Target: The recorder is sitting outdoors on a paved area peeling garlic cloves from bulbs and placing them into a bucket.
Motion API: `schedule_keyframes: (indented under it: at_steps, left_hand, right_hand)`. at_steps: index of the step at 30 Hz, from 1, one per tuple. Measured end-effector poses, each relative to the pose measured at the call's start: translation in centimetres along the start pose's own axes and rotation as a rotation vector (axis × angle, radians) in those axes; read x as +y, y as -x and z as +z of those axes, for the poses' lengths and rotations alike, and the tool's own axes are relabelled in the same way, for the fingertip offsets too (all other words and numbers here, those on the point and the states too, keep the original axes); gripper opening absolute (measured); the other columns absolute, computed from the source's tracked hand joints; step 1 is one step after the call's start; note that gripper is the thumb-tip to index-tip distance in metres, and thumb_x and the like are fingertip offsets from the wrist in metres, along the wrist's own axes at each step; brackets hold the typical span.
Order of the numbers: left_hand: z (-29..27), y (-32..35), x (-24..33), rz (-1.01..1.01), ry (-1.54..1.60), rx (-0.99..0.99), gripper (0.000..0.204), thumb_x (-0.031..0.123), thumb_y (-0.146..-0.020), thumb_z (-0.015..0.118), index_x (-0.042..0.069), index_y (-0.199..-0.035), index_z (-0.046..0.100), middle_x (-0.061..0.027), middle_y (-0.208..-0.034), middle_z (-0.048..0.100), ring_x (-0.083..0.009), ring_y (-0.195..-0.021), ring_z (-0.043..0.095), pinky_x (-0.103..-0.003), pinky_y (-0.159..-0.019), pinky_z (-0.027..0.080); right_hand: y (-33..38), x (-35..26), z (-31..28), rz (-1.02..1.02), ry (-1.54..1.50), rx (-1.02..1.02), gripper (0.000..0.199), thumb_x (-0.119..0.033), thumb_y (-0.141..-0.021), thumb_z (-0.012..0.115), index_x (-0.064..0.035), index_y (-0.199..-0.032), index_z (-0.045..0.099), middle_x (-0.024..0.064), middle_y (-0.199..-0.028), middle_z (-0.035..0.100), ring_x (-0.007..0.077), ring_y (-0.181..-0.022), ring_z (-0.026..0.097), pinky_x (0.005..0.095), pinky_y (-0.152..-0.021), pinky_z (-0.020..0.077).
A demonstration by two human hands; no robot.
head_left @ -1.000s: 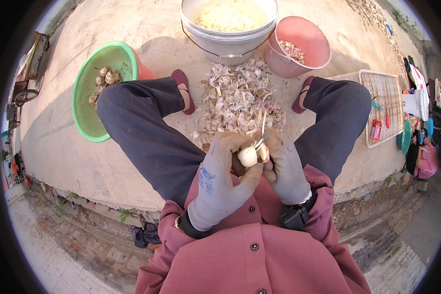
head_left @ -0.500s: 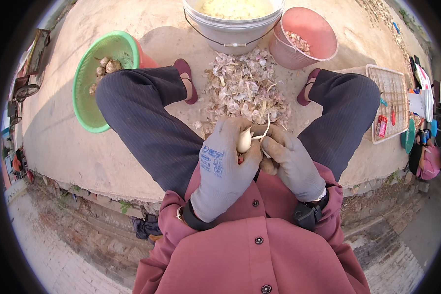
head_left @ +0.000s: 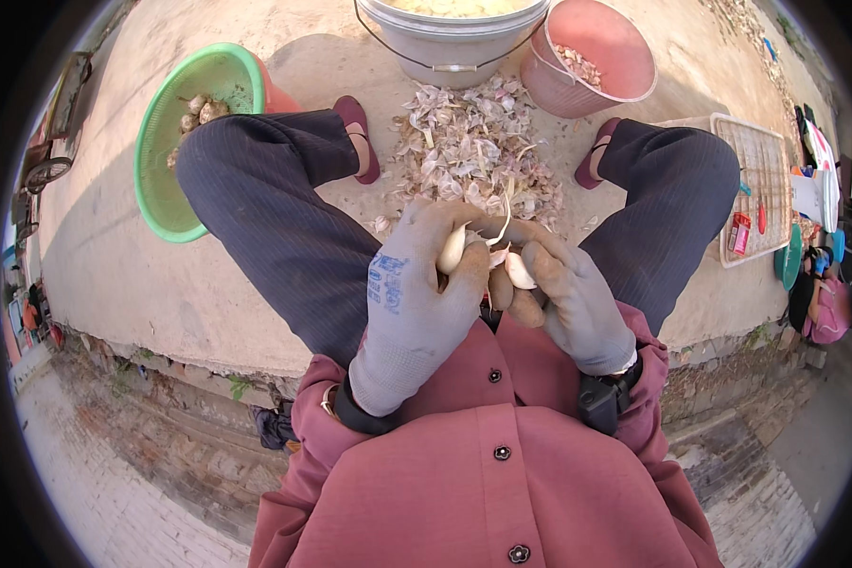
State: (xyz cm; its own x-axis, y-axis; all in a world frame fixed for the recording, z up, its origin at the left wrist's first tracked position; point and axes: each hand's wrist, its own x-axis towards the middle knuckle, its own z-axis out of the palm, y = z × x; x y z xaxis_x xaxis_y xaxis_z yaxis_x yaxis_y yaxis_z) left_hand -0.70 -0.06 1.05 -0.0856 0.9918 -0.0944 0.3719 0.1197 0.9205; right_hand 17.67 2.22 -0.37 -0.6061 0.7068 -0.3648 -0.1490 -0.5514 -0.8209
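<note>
One white clove (head_left: 452, 249) is pinched in your curled left hand (head_left: 415, 295), likely for control. Your right hand (head_left: 577, 308) pinches a pink-tipped clove (head_left: 519, 272).

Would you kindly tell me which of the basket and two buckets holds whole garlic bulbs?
The green basket by the left knee: round garlic bulbs lie in it. The white bucket shows pale pieces, and the pink bucket small pinkish cloves.
</note>
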Motion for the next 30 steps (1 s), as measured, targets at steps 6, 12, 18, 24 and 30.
schedule_keyframes:
  at_steps: [6, 12, 18, 24, 30]
  left_hand:
    - [-0.3, 0.0, 0.1, -0.042, 0.003, -0.022, 0.023, 0.007, -0.088, 0.062, -0.001, -0.109, 0.065, -0.0114, -0.095, 0.064, -0.0147, -0.078, 0.062, -0.029, -0.071, 0.05]
    - [-0.6, 0.0, -0.2, -0.021, -0.026, -0.113, 0.025, 0.008, -0.085, 0.067, -0.001, -0.108, 0.066, -0.0099, -0.093, 0.064, -0.0138, -0.074, 0.061, -0.028, -0.067, 0.049]
    - [-0.1, 0.2, -0.9, 0.061, -0.071, -0.147, 0.019, 0.007, -0.083, 0.068, 0.0, -0.1, 0.069, -0.0093, -0.09, 0.062, -0.0113, -0.067, 0.059, -0.027, -0.06, 0.047]
    - [0.2, 0.4, -0.3, -0.055, 0.034, -0.115, 0.012, 0.003, -0.084, 0.065, -0.001, -0.095, 0.067, -0.0074, -0.084, 0.064, -0.0082, -0.061, 0.058, -0.023, -0.053, 0.044]
    - [-0.2, 0.0, 1.3, -0.455, 0.554, -0.187, 0.01, 0.005, -0.088, 0.064, -0.002, -0.095, 0.064, -0.0027, -0.079, 0.065, -0.0055, -0.065, 0.059, -0.022, -0.056, 0.047]
  right_hand:
    - [0.4, -0.9, 0.5, 0.093, 0.061, 0.097, 0.046, -0.029, -0.108, 0.042, 0.0015, -0.142, 0.048, 0.0014, -0.088, 0.063, 0.0068, -0.072, 0.055, 0.0203, -0.063, 0.044]
    - [0.7, -1.6, -0.3, 0.079, 0.141, 0.065, 0.043, -0.026, -0.107, 0.047, 0.0033, -0.139, 0.05, 0.004, -0.091, 0.065, 0.0092, -0.075, 0.061, 0.0236, -0.069, 0.0506]
    - [0.4, 0.0, -0.1, 0.008, 0.045, 0.211, 0.038, -0.027, -0.104, 0.055, 0.0039, -0.125, 0.057, 0.0066, -0.094, 0.067, 0.0099, -0.078, 0.063, 0.025, -0.07, 0.0528]
    - [0.6, 0.9, 0.0, 0.009, -0.081, 0.249, 0.036, -0.027, -0.102, 0.06, 0.003, -0.122, 0.058, 0.0058, -0.095, 0.067, 0.0085, -0.079, 0.062, 0.0237, -0.071, 0.0515]
    - [-0.2, 3.1, 0.1, -0.145, -0.487, 0.15, 0.035, -0.029, -0.101, 0.063, -0.0003, -0.12, 0.057, 0.0029, -0.098, 0.064, 0.0068, -0.081, 0.062, 0.0226, -0.072, 0.053]
